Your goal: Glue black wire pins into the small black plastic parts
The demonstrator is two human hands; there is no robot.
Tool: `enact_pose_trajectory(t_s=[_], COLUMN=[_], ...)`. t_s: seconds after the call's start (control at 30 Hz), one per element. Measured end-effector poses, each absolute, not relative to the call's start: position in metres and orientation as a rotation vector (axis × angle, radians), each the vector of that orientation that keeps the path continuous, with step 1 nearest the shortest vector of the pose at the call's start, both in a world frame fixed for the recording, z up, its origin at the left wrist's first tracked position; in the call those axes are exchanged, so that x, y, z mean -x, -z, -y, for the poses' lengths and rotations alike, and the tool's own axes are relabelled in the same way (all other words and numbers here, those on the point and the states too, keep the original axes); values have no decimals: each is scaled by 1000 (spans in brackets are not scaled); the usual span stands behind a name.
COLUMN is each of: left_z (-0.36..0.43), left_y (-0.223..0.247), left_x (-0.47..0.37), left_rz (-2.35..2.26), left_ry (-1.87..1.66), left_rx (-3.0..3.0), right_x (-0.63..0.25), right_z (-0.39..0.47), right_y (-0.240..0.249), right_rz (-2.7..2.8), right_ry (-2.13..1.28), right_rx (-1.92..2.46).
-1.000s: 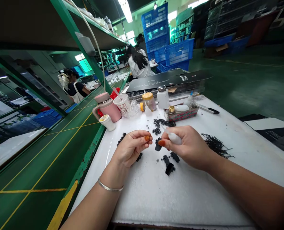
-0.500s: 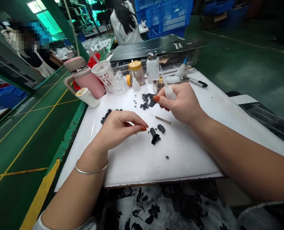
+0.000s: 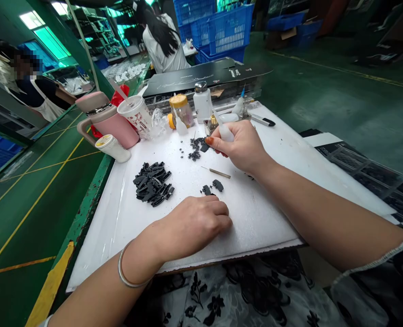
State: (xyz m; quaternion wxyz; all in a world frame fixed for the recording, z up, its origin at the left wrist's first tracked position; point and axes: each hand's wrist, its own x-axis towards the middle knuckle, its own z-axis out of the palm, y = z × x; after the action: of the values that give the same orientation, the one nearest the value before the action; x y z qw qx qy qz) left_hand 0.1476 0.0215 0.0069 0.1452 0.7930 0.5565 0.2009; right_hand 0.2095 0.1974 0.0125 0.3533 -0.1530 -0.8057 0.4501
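My right hand (image 3: pixel 244 145) is closed around a small translucent squeeze bottle (image 3: pixel 226 133), its thin nozzle pointing up. Just beyond those fingertips lie a heap of tiny black rings (image 3: pixel 195 154) and a flat black piece (image 3: pixel 204 147). My left hand (image 3: pixel 198 222) rests palm down near the table's front, fingers curled under; whatever they pinch is hidden. Directly beyond its knuckles are a small black molded part (image 3: pixel 218 185) and another black part (image 3: pixel 206 190), partly covered by the hand. A needle tool (image 3: pixel 220 173) lies between the hands. A pile of black parts (image 3: pixel 152 181) sits farther left.
Along the back of the white tabletop (image 3: pixel 113 218) stand a pink thermos (image 3: pixel 116 129), a paper cup (image 3: pixel 135 113), a yellow-lidded jar (image 3: pixel 182 111), a pump bottle (image 3: pixel 202 103) and a box cutter (image 3: pixel 262 120). Two people are beyond, near blue crates (image 3: pixel 228 32).
My left hand has moved toward the table's front and turned palm down, uncovering the black pile and covering the spot of a lone ring. My right hand still holds the bottle. The view has shifted.
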Motion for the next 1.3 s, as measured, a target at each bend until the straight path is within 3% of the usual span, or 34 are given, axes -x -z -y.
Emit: enact_pose_trajectory(t_s=[0.1,0.3,0.4,0.73,1.3], left_z=[-20,-18,-18,-21,-24], left_y=[-11,-15,-17,-15,-10], left_x=[-138,-97,-86,-82,-85], left_rz=[-1578,-1471,-1336,-1097,-1081], left_ry=[-688,-1459,-1614,-1731,-1724], left_rx=[-2090,-1148,-839,-523,-512], right_x=[-211,-217,-220,-225,-224], right_z=[-197,-188,-178,-168,-157], right_y=[-15,-24,-26,-27,-28], right_rz=[2087,2116,2179,2285,2357], right_ry=[-1172,-1184,-1184,-1179,-1119], right_rx=[391,358,303,245,157])
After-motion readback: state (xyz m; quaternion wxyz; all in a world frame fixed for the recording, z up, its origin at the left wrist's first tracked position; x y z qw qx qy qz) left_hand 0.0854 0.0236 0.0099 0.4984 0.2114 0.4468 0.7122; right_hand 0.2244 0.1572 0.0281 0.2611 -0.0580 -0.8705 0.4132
